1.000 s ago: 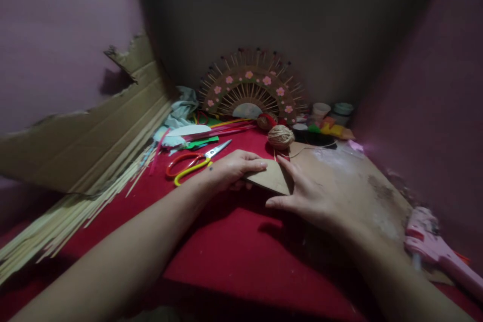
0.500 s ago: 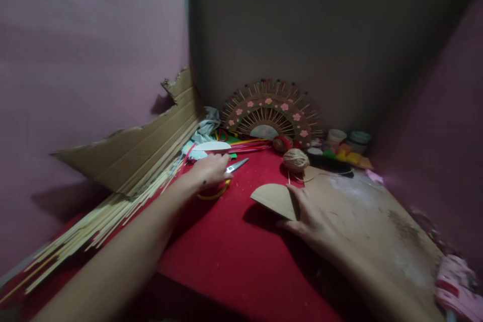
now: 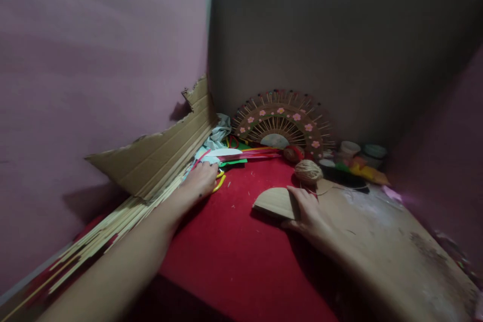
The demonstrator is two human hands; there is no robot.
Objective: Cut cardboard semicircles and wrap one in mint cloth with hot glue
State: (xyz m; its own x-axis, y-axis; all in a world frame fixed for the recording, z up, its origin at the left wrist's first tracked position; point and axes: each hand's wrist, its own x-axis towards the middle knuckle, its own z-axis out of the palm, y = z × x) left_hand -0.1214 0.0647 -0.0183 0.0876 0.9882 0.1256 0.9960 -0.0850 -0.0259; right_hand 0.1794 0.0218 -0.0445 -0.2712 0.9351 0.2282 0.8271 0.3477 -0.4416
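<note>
Your left hand [image 3: 199,181] lies curled over the yellow-handled scissors [image 3: 219,181] at frame centre-left; whether it grips them, you cannot tell. Your right hand [image 3: 311,211] presses flat on the cardboard half-disc [image 3: 273,202], centre.

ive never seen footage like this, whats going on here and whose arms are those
There is no machine here. The one picture comes from a camera worn on a person's head, looking forward and down, so the two bare arms are that person's own. The left hand lies on the yellow-handled scissors, near a bundle of thin sticks and a torn cardboard sheet. The right hand presses on a half-round cardboard piece on the red cloth. Further back lie a ball of twine, a fan-shaped stick ornament with pink flowers and small jars. Whether the left hand's grip has closed on the scissors cannot be told.
</note>
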